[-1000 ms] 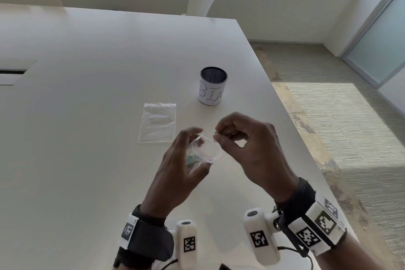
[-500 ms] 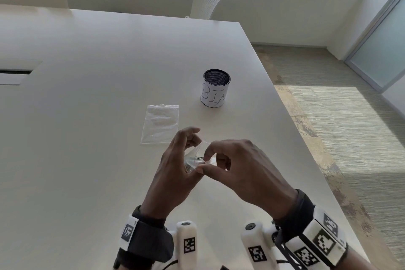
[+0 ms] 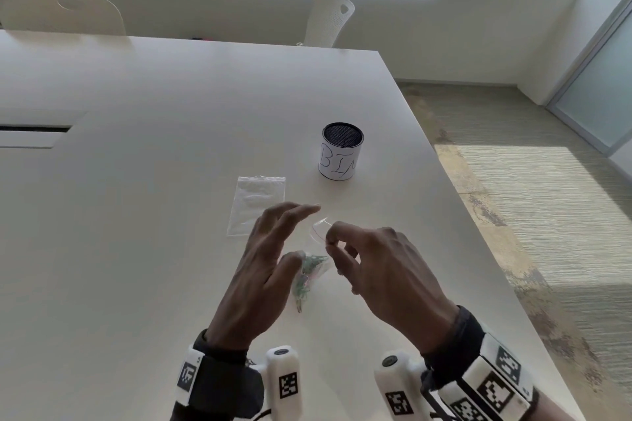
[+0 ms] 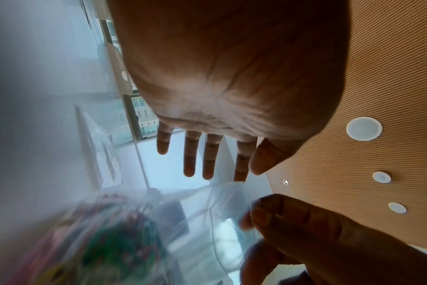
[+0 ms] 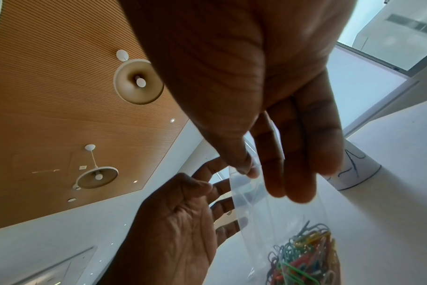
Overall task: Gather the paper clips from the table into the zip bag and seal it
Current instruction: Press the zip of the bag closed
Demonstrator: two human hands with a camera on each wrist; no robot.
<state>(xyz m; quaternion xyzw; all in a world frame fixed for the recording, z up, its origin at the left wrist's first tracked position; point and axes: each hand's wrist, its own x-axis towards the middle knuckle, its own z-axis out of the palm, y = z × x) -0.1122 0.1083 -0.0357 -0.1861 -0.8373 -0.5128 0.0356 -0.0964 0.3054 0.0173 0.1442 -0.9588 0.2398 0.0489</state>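
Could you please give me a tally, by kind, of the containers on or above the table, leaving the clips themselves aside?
Clear plastic zip bags: 2, one holding coloured paper clips pinched at its top by the right hand, one flat empty bag lying on the white table.
White-wrapped round mesh bin: 1.
Total: 3.

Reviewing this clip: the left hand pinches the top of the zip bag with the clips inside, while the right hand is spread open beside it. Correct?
Hands are swapped. The right hand pinches the top of the zip bag, clips inside; the left hand is spread open beside it. The right wrist view shows it best.
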